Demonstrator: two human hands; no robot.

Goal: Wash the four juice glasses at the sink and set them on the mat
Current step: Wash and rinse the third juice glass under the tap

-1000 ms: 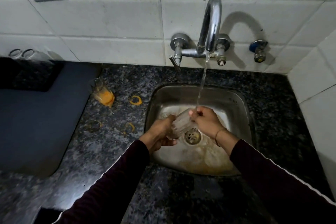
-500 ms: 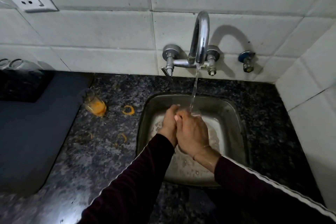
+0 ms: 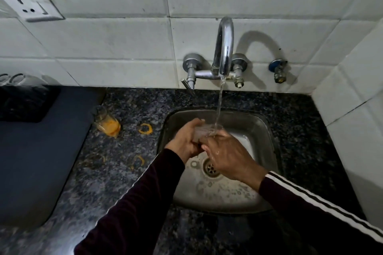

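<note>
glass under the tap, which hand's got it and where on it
The left hand grips the glass around its side; the right hand meets it from the other side, contact hidden.

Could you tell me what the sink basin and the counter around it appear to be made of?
The sink basin looks like stainless steel: grey, dully reflective, water-spotted. The counter looks like polished dark granite, judging by its speckled grey-black grain, though it could be an imitation.

wall socket (image 3: 31, 4), blue valve (image 3: 277, 69) — orange rings (image 3: 145, 129)
</note>
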